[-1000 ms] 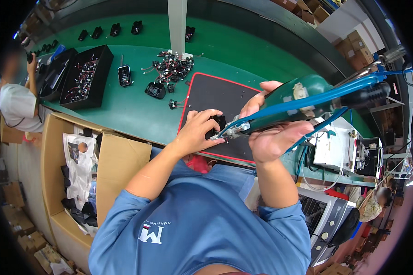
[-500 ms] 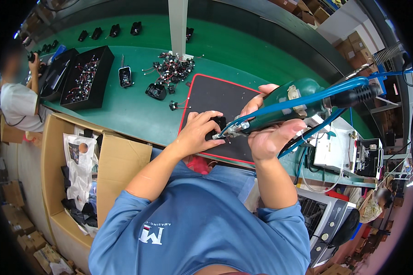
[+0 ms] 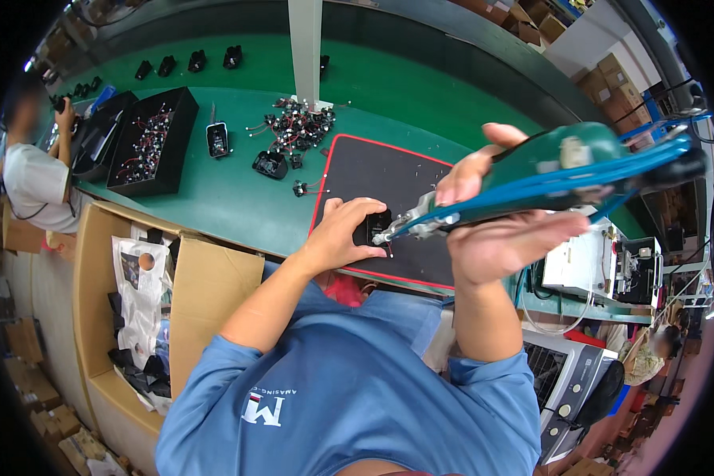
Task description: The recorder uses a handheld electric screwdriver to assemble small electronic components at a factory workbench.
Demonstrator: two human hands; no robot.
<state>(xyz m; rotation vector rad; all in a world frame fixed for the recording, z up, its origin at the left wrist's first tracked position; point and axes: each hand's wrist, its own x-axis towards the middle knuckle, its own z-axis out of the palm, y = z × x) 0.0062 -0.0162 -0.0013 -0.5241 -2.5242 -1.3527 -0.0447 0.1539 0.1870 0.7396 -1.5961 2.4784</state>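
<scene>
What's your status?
Right hand holding green power tool. Left hand around black part on dark mat. Tool nose at part. Blue hose alongside tool.

Green, rounded power tool (image 3: 531, 163) with silvery metal nose (image 3: 412, 214) is slanting down leftward, blue hoses (image 3: 595, 176) are running along it, nose is pointing right at a small black plastic housing (image 3: 378, 224), housing is lying on red-edged black mat (image 3: 373, 166)

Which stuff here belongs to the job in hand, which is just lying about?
In the job:
black part at the left hand
green tool in the right hand
red-edged mat beneath

Apparently lying about:
cardboard box
black tray
wired pile, possibly stock
</scene>
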